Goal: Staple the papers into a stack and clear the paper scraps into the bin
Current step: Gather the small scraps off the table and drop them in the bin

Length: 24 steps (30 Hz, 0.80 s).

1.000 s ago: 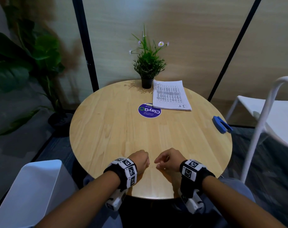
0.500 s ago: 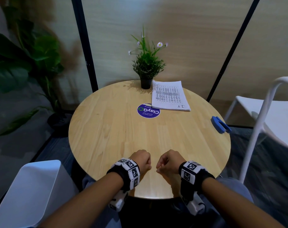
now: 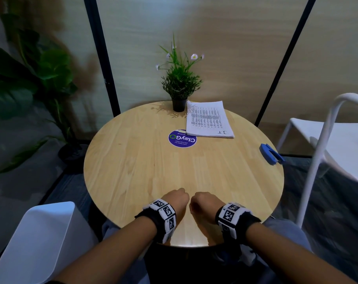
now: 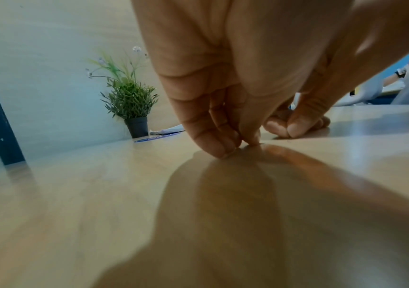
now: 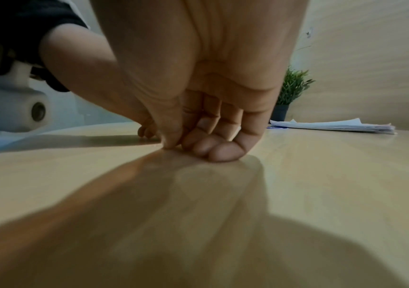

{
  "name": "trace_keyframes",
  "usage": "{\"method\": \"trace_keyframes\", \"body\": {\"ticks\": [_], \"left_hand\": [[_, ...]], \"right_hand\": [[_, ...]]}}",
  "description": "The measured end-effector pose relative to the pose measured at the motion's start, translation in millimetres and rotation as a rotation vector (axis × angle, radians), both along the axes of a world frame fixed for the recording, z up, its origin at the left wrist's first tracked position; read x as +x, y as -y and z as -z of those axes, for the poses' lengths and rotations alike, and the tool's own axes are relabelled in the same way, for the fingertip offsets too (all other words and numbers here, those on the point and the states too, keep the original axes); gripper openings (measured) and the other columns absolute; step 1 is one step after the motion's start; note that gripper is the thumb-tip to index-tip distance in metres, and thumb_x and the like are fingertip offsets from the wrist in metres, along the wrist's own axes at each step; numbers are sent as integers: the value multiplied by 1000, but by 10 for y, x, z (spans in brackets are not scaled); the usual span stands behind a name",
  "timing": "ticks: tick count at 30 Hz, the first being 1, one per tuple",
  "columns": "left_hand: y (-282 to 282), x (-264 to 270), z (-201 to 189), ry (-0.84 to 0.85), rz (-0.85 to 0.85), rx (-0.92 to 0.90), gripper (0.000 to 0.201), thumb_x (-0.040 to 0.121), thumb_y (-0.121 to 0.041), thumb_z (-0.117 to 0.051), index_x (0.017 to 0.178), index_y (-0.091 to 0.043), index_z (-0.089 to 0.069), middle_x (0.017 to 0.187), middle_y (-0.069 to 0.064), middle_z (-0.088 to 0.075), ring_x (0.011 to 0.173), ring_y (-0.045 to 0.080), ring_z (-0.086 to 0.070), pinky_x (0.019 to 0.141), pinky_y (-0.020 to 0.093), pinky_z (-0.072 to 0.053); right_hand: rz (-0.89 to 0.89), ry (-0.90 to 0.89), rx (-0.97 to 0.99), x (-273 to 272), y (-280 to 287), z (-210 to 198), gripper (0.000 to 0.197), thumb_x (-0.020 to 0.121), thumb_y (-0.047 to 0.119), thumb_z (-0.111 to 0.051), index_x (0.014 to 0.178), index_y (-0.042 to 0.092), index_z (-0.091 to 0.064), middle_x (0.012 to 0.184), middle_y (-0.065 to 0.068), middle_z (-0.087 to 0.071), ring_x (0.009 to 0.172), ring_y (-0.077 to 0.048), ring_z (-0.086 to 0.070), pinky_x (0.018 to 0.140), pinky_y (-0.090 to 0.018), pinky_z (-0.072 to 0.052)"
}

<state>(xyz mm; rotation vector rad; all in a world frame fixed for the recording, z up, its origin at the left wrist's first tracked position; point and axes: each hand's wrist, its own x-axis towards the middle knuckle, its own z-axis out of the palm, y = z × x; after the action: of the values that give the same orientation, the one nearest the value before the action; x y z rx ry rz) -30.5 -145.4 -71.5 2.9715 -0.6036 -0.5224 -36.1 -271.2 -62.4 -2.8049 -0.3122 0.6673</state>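
Observation:
A stapled-looking stack of printed papers (image 3: 208, 121) lies at the far side of the round wooden table (image 3: 143, 171); its edge also shows in the right wrist view (image 5: 334, 126). A blue stapler (image 3: 271, 153) sits at the table's right edge. A white bin (image 3: 36, 240) stands on the floor at lower left. My left hand (image 3: 177, 198) and right hand (image 3: 203, 202) rest side by side near the front edge as fists. Curled fingertips (image 4: 225, 144) (image 5: 203, 148) touch the wood and hold nothing. No paper scraps are in view.
A small potted plant (image 3: 180, 87) stands at the back of the table beside the papers, with a round purple sticker (image 3: 182, 138) in front of it. A white chair (image 3: 337, 140) stands to the right, and a large leafy plant (image 3: 30, 78) to the left.
The two fists have edged slightly closer together on the table. Nothing else has moved.

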Motion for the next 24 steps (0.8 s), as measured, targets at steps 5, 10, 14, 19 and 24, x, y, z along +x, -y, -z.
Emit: {"method": "trace_keyframes", "body": {"ticks": [5, 10, 14, 19, 24], "left_hand": [[-49, 78, 20, -3, -44, 17, 21, 88, -1, -50, 108, 0, -55, 117, 18, -51, 104, 35, -57, 89, 39, -47], [-168, 208, -19, -54, -270, -194, 15, 89, -3, -46, 94, -9, -59, 114, 13, -63, 98, 28, -60, 87, 33, -47], [-280, 228, 1, -41, -357, -344, 18, 89, -6, -48, 99, -12, -62, 112, 9, -66, 96, 22, -61, 82, 26, -45], [-290, 227, 38, -76, -332, -367, 16, 87, -9, -58, 99, -12, -68, 99, 3, -67, 96, 19, -63, 84, 25, -48], [-292, 227, 27, -88, -327, -367, 14, 84, -11, -64, 97, -11, -70, 89, 2, -64, 85, 17, -60, 79, 23, -45]], "right_hand": [[-25, 25, 30, -13, 38, 1, 26, 94, 19, -44, 110, 6, -59, 113, -16, -61, 104, -32, -58, 89, -36, -45], [54, 33, 165, 99, 59, 17, 4, 86, 19, -58, 83, 18, -60, 100, -9, -69, 90, -24, -62, 81, -35, -49], [121, -4, 233, 236, 2, 34, 26, 81, 23, -68, 64, 28, -49, 80, 3, -64, 82, -16, -57, 77, -30, -48], [152, -12, 298, 314, -71, 62, 14, 78, 28, -73, 85, 22, -62, 83, 3, -57, 82, -15, -55, 78, -29, -46], [125, 0, 342, 361, -16, 70, 20, 77, 25, -75, 96, 24, -72, 83, 4, -57, 74, -8, -51, 72, -23, -39]]}}
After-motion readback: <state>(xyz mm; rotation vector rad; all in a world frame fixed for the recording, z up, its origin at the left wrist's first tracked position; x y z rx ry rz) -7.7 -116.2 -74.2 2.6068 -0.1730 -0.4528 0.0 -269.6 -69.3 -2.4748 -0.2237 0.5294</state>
